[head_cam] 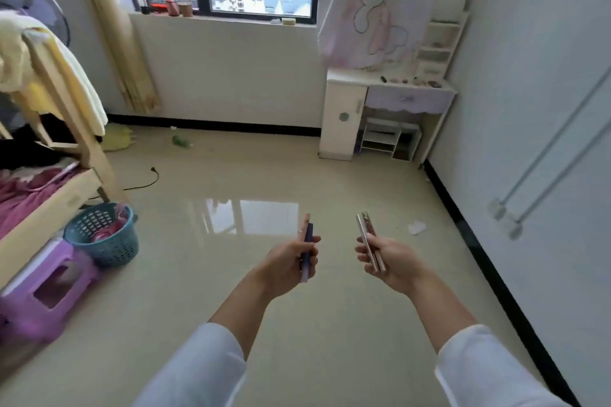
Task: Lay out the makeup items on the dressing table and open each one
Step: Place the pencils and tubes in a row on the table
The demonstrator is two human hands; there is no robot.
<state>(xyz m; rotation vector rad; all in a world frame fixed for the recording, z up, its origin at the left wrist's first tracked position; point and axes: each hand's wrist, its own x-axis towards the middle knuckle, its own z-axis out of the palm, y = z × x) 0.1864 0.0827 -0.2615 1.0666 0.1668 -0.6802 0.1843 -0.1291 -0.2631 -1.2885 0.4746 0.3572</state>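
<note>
My left hand (291, 261) is closed around a slim purple makeup tube (307, 249) that points up and away. In my right hand (391, 258) I grip two slim rose-gold makeup tubes (370, 241) side by side. Both hands are held out over the floor in the middle of the room. The white and lilac dressing table (344, 76) stands far ahead against the right wall, with several small makeup items (413, 80) lying on its top. A pink cartoon cloth (373, 10) covers its mirror.
A bunk bed (56, 142) with bedding lines the left side, with a teal basket (102, 235) and a purple stool (46, 291) beside it. A black cable (145, 180), a green object (180, 141) and white scrap (416, 227) lie on the glossy floor. A small shelf (383, 139) sits under the table.
</note>
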